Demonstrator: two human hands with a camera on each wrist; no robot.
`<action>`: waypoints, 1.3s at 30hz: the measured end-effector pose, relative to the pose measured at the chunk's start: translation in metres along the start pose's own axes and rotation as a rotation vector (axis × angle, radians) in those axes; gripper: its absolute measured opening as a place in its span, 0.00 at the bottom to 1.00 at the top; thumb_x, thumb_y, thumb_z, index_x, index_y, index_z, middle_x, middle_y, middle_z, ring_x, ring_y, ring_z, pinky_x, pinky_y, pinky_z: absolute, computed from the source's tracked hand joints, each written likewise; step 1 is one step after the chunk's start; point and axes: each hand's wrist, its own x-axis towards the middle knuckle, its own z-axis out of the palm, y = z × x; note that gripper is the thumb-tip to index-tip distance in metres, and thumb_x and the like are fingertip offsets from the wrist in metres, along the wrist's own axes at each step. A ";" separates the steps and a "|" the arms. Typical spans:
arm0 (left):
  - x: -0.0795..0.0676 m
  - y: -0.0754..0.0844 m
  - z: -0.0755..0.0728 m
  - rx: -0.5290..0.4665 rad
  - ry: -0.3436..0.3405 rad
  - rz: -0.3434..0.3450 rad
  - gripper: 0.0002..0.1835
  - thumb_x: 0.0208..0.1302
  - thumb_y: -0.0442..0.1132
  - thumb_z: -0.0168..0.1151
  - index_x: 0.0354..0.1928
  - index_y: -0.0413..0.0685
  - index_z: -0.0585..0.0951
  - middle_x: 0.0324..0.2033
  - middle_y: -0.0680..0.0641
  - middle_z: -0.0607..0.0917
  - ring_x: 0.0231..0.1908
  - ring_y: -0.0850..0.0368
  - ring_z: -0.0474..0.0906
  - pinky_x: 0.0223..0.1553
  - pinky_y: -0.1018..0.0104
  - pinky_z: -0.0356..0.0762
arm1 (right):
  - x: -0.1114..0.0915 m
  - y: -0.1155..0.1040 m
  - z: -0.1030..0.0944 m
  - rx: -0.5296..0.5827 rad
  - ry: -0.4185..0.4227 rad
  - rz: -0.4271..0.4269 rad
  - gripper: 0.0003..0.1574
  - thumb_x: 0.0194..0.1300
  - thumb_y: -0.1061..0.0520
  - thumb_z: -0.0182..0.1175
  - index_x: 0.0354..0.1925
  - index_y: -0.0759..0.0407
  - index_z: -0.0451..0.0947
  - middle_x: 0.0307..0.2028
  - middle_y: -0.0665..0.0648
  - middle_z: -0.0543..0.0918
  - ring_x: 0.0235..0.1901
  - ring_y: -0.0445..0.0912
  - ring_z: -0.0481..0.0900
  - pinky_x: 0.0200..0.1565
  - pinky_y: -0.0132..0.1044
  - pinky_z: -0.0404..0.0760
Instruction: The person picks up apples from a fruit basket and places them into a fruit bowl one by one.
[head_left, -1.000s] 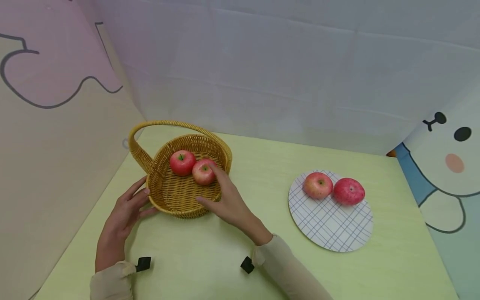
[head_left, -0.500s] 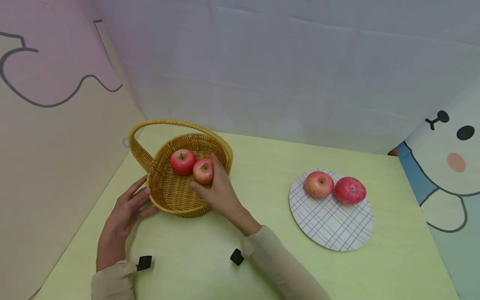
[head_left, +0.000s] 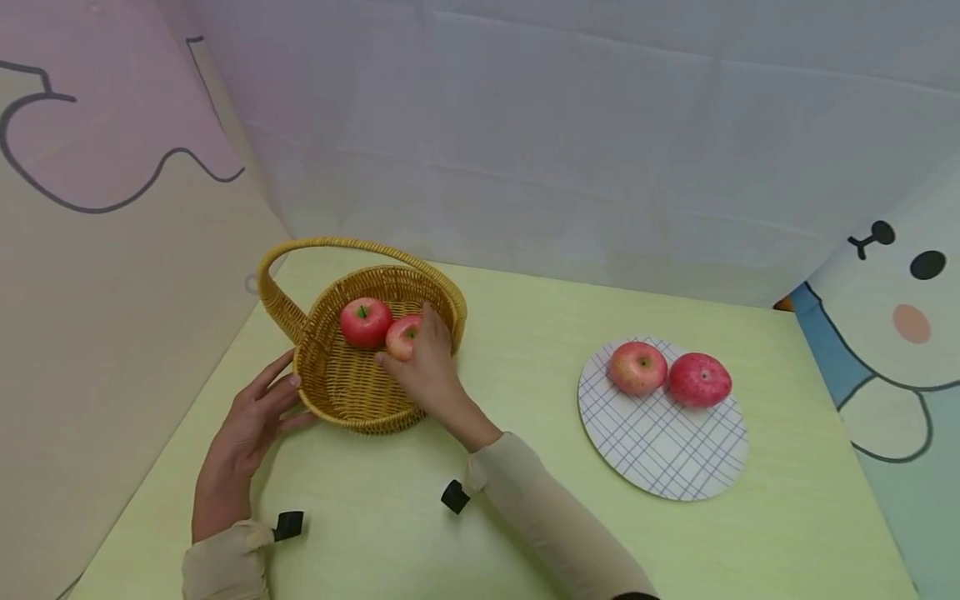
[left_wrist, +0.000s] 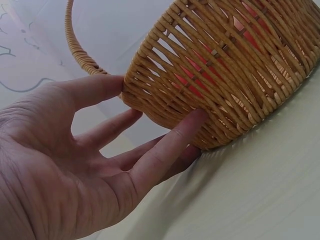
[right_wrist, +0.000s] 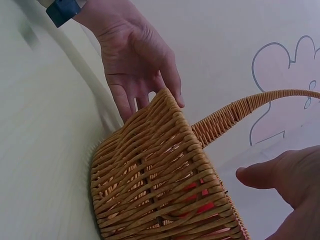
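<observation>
A yellow-brown wicker basket [head_left: 356, 387] with a tall handle stands at the left of the table. Two red apples lie inside it: one at the back left [head_left: 366, 323], the other paler apple [head_left: 403, 335] to its right. My right hand [head_left: 431, 371] reaches over the near right rim and holds the paler apple, thumb on the near side, fingers on the far side; it covers the apple's right part. On the basket's left, my left hand [head_left: 251, 425] touches the outer wall and rim with extended fingers [left_wrist: 165, 152], seen closely in the left wrist view.
At the right lies a white round plate [head_left: 675, 458] with a blue check pattern. It bears a pinkish apple [head_left: 637, 368] and a redder round fruit [head_left: 699, 381]. A pale cloth wall [head_left: 562, 167] closes off the table's back, and printed walls flank both sides.
My right hand has moved left and inward over the basket, its thumb and fingers closing round the paler apple. My left hand and the basket have stayed put.
</observation>
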 end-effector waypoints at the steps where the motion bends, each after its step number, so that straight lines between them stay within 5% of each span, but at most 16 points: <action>1: 0.000 0.000 0.000 -0.003 0.001 -0.001 0.33 0.77 0.38 0.49 0.78 0.59 0.51 0.64 0.59 0.75 0.56 0.64 0.81 0.48 0.56 0.85 | 0.001 -0.001 0.001 0.001 0.001 0.011 0.64 0.60 0.47 0.69 0.78 0.64 0.39 0.77 0.64 0.49 0.77 0.60 0.49 0.72 0.55 0.63; 19: -0.001 0.002 0.003 -0.002 0.002 0.001 0.33 0.77 0.38 0.49 0.78 0.58 0.51 0.68 0.55 0.72 0.57 0.64 0.80 0.49 0.57 0.85 | 0.019 -0.008 0.005 -0.020 -0.053 0.230 0.71 0.57 0.50 0.72 0.77 0.65 0.34 0.75 0.70 0.48 0.74 0.70 0.48 0.72 0.58 0.60; 39: 0.001 0.000 0.001 -0.005 0.015 -0.010 0.33 0.76 0.38 0.50 0.78 0.58 0.52 0.70 0.53 0.70 0.57 0.63 0.81 0.49 0.56 0.84 | 0.029 -0.005 0.009 -0.106 -0.043 0.251 0.57 0.57 0.56 0.69 0.72 0.69 0.46 0.64 0.72 0.60 0.64 0.67 0.61 0.64 0.53 0.70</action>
